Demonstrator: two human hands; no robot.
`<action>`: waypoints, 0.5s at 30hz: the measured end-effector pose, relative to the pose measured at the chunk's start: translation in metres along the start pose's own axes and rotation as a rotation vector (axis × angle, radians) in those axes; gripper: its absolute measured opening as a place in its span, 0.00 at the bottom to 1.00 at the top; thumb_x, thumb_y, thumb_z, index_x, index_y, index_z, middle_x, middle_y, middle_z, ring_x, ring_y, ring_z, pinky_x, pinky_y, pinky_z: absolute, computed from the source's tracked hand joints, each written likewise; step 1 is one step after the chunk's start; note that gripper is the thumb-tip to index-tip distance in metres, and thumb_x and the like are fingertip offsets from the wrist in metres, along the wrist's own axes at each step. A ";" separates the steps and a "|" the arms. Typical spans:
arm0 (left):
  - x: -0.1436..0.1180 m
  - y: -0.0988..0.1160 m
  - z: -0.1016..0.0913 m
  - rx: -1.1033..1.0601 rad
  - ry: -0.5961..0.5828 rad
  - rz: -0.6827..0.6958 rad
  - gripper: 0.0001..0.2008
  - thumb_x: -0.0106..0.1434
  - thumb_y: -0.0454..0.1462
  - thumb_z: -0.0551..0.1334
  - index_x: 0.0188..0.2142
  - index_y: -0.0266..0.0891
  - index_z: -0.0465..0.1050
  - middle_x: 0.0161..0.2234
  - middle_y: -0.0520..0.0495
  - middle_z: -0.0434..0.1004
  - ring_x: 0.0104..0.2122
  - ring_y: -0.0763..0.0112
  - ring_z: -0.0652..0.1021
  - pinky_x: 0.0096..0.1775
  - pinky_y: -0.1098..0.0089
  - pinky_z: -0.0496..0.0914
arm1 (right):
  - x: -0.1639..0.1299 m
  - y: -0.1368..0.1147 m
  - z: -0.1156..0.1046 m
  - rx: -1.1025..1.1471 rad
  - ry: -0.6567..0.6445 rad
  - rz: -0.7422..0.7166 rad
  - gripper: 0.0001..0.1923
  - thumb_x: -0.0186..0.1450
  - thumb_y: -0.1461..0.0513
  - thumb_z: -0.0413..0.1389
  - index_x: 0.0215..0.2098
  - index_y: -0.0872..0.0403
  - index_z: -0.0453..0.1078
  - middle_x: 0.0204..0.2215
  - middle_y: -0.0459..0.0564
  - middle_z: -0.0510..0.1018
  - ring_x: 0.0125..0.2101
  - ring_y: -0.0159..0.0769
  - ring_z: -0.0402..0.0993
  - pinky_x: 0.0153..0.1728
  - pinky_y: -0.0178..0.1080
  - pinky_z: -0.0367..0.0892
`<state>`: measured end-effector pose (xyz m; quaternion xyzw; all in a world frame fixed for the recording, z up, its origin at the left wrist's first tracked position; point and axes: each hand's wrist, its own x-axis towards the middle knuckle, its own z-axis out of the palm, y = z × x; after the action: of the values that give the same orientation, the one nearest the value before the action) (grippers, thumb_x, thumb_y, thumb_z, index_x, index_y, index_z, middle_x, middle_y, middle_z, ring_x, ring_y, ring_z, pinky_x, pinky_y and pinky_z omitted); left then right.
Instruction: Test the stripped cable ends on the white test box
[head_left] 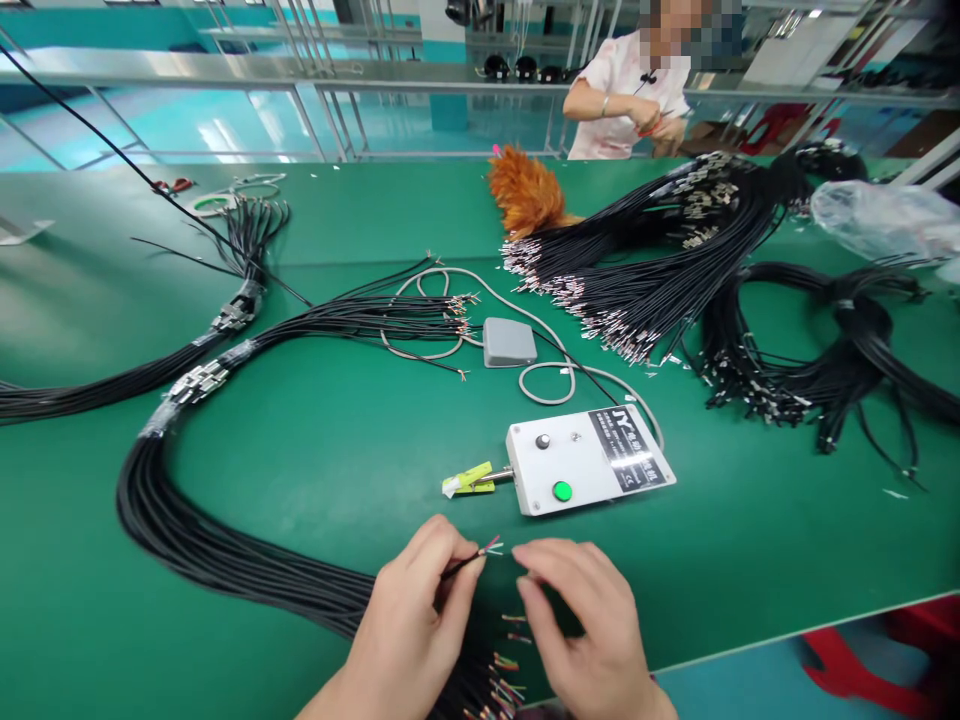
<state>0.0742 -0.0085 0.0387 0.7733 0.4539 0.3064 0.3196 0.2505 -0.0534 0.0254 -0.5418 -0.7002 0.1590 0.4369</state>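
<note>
Black and thin, the cable [459, 566] is pinched between thumb and forefinger of the left hand [416, 620], and its long axis runs from the fingers up and to the right, so that the stripped coloured wire ends [491, 546] point toward the right hand [577, 625]. The right hand has its fingers loosely curled just beside those wire ends and holds nothing I can see. Beyond the fingertips lie a white control box [589, 460] and, left of both hands, the thick black cable bundle [225, 560] on the green table [337, 440].
</note>
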 end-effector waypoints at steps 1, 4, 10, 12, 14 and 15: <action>0.000 0.000 0.000 -0.008 0.001 -0.011 0.09 0.68 0.31 0.56 0.30 0.41 0.66 0.26 0.54 0.67 0.25 0.73 0.71 0.27 0.75 0.66 | 0.001 0.000 0.000 0.084 0.021 0.101 0.09 0.65 0.67 0.54 0.42 0.52 0.73 0.33 0.50 0.82 0.31 0.36 0.78 0.34 0.37 0.71; -0.001 0.001 0.000 -0.039 0.023 -0.025 0.09 0.67 0.31 0.57 0.29 0.41 0.66 0.26 0.54 0.66 0.24 0.74 0.71 0.26 0.75 0.65 | 0.004 -0.005 0.006 0.350 -0.014 0.390 0.06 0.66 0.62 0.55 0.37 0.53 0.74 0.26 0.48 0.80 0.26 0.34 0.76 0.30 0.35 0.71; 0.001 0.001 0.000 -0.164 0.061 -0.101 0.09 0.65 0.31 0.59 0.27 0.40 0.68 0.24 0.54 0.68 0.23 0.75 0.71 0.26 0.76 0.66 | 0.011 -0.014 0.027 0.713 -0.058 0.712 0.14 0.63 0.53 0.59 0.29 0.56 0.72 0.23 0.47 0.76 0.21 0.29 0.69 0.24 0.32 0.65; 0.000 0.001 0.000 -0.286 0.049 -0.182 0.08 0.64 0.32 0.60 0.27 0.40 0.69 0.24 0.54 0.70 0.24 0.74 0.73 0.26 0.77 0.68 | 0.013 -0.015 0.031 0.815 -0.068 0.776 0.16 0.61 0.50 0.60 0.29 0.56 0.72 0.22 0.46 0.76 0.20 0.28 0.67 0.22 0.31 0.63; 0.000 0.001 -0.001 -0.419 0.035 -0.257 0.06 0.63 0.33 0.60 0.29 0.40 0.70 0.25 0.54 0.72 0.25 0.74 0.75 0.28 0.77 0.71 | 0.016 -0.015 0.032 0.879 -0.092 0.808 0.18 0.60 0.49 0.62 0.28 0.56 0.72 0.23 0.46 0.76 0.19 0.27 0.66 0.21 0.31 0.62; 0.000 0.002 -0.002 -0.475 0.028 -0.281 0.04 0.63 0.33 0.60 0.31 0.40 0.71 0.26 0.53 0.74 0.26 0.73 0.77 0.30 0.76 0.72 | 0.018 -0.016 0.032 0.893 -0.097 0.814 0.18 0.59 0.49 0.62 0.28 0.56 0.71 0.22 0.46 0.75 0.19 0.27 0.65 0.21 0.30 0.62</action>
<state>0.0737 -0.0090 0.0411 0.6018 0.4766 0.3674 0.5251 0.2150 -0.0352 0.0257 -0.5225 -0.3216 0.6162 0.4938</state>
